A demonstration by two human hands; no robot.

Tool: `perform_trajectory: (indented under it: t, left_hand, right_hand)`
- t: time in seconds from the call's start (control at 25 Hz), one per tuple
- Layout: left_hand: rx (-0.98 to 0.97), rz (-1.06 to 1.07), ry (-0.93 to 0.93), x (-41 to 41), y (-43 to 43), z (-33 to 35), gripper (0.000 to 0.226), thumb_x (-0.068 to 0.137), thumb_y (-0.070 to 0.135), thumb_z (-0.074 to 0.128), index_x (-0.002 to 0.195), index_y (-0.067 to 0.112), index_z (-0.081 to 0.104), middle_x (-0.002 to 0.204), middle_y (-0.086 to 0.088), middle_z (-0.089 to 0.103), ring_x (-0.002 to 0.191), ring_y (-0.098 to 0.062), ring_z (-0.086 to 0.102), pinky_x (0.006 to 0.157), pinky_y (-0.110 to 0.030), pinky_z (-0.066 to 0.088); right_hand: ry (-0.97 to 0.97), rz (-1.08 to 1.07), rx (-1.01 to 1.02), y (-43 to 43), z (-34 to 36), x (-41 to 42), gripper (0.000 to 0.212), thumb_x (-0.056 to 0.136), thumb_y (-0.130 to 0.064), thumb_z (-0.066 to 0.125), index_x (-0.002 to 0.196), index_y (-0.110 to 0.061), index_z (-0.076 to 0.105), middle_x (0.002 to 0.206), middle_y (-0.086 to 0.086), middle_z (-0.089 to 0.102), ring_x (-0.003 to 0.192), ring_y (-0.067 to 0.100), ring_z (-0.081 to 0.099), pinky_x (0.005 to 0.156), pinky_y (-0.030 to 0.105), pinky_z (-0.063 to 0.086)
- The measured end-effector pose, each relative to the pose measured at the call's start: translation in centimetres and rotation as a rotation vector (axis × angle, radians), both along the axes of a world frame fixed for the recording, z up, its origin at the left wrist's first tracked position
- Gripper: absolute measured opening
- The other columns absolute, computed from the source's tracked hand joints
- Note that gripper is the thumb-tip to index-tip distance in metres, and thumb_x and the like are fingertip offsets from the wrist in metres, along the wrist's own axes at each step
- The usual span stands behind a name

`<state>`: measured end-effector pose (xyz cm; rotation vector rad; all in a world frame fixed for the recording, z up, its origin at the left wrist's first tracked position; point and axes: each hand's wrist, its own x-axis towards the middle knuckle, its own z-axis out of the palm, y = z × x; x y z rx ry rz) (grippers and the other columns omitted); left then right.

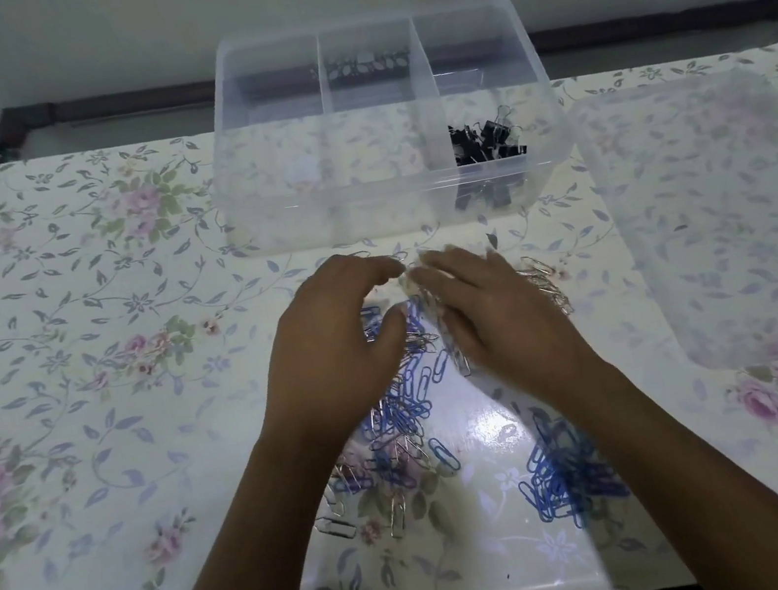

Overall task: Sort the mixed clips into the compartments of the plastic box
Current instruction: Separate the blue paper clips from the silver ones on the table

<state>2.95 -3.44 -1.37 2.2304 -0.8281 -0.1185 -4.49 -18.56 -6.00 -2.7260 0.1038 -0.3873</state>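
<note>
Left hand (333,346): reaches in from the bottom edge, hovers palm down over the mixed paper clips (407,411), fingers bent in an arch, thumb held apart below them. Meets the other hand's fingertips near a silver clip at the far end of the pile. Cannot tell whether anything is pinched there.

Right hand (489,313): comes in from the lower right, lies palm down, fingers stretched almost straight and close together, angled toward the left hand. Smeared by motion blur, so nothing readable under the palm.

Mixed paper clips: lie on the floral tablecloth (74,350), blue and silver tangled together, between and under both hands and trailing toward the near edge. Partly covered by wrists and palms.

Blue clips (564,477): heaped apart, beside the right forearm, its far side hidden by that arm.

Silver clips (546,282): bunched just right of the right hand, partly hidden behind it.

Plastic box (405,219): stands beyond the hands, clear, three compartments side by side. Holds black binder clips (487,142) in the right one. Hard to read the other two through the glare.

Lid (725,209): lies flat to the right, cut off by the frame edge.
</note>
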Motion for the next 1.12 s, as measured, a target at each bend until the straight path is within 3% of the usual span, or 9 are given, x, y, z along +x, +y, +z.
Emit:
perform_trajectory:
  t: [0.12,0.2,0.36,0.52,0.6,0.8,0.88,1.0,1.12]
  left_hand:
    - [0.27,-0.046,0.043,0.1,0.1,-0.1,0.036,0.078,0.029,0.064,0.113,0.022,0.062,0.118,0.0,0.056,0.112,-0.02,0.05,0.092,-0.033,0.04]
    - [0.407,-0.038,0.059,0.0,0.3,-0.3,0.033,0.078,0.028,0.067,0.111,0.026,0.065,0.124,0.001,0.052,0.118,-0.02,0.043,0.094,-0.033,0.037]
    - [0.356,0.041,0.051,0.0,0.5,-0.3,0.019,0.072,0.025,0.072,0.091,0.022,0.072,0.123,0.001,0.052,0.122,-0.019,0.037,0.094,-0.032,0.033]
    - [0.377,0.123,0.087,0.1,0.7,-0.1,0.015,0.073,0.02,0.07,0.088,0.019,0.07,0.119,0.001,0.053,0.119,-0.019,0.038,0.091,-0.031,0.033]
    - [0.377,0.158,0.103,0.3,0.9,0.0,0.022,0.073,0.012,0.065,0.094,0.017,0.069,0.118,-0.001,0.053,0.117,-0.021,0.039,0.091,-0.032,0.035]
    - [0.305,0.152,0.152,0.4,0.8,0.2,0.041,0.074,0.01,0.061,0.115,0.017,0.06,0.127,-0.004,0.05,0.122,-0.024,0.04,0.097,-0.037,0.037]
    - [0.336,0.123,0.14,0.5,0.9,-0.1,0.055,0.076,0.023,0.054,0.131,0.017,0.047,0.14,-0.006,0.04,0.132,-0.026,0.032,0.105,-0.042,0.031]
    - [0.567,0.023,0.16,0.5,0.9,-0.5,0.063,0.086,0.034,0.041,0.145,0.023,0.02,0.157,0.001,0.008,0.144,-0.031,0.001,0.114,-0.05,0.01]
    - [0.574,-0.074,0.232,0.3,0.5,-0.8,0.056,0.088,0.033,0.045,0.141,0.023,0.029,0.157,0.003,0.009,0.143,-0.034,0.002,0.114,-0.053,0.008]
  right_hand:
    - [-0.004,0.017,-0.073,0.1,-0.3,0.9,0.032,0.085,-0.014,0.047,0.11,-0.006,0.066,0.119,0.016,0.063,0.11,0.038,0.058,0.097,0.059,0.031]
    - [-0.056,-0.054,-0.091,-1.1,0.2,0.6,0.021,0.077,-0.008,0.057,0.092,-0.007,0.072,0.102,0.012,0.07,0.099,0.035,0.064,0.098,0.055,0.027]
    - [-0.083,-0.158,0.013,-3.0,1.3,-0.1,0.006,0.071,-0.006,0.065,0.072,-0.006,0.07,0.078,0.007,0.067,0.076,0.029,0.061,0.101,0.046,0.03]
    - [0.174,0.017,0.21,-2.4,1.9,-0.3,0.043,0.069,-0.035,0.077,0.106,-0.016,0.068,0.115,0.004,0.059,0.114,0.015,0.048,0.11,0.041,0.019]
    - [0.261,0.028,0.252,-2.7,2.1,-0.4,0.056,0.067,-0.038,0.079,0.117,-0.02,0.062,0.129,0.001,0.05,0.121,0.007,0.037,0.113,0.043,0.016]
    - [0.126,-0.096,0.124,-3.3,2.2,-0.3,0.037,0.079,-0.018,0.071,0.115,-0.011,0.062,0.124,0.009,0.055,0.114,0.025,0.051,0.097,0.036,0.035]
    - [0.119,-0.062,0.114,-2.3,2.0,0.0,0.035,0.085,-0.011,0.062,0.119,-0.009,0.059,0.125,0.011,0.056,0.118,0.029,0.05,0.102,0.04,0.032]
    - [0.158,0.025,0.081,-0.5,1.2,0.8,0.04,0.088,-0.013,0.045,0.127,-0.01,0.053,0.133,0.011,0.051,0.126,0.028,0.043,0.106,0.043,0.02]
    - [0.217,0.061,0.074,0.7,0.8,2.3,0.049,0.086,-0.008,0.043,0.135,-0.01,0.044,0.143,0.011,0.041,0.132,0.028,0.036,0.109,0.05,0.02]
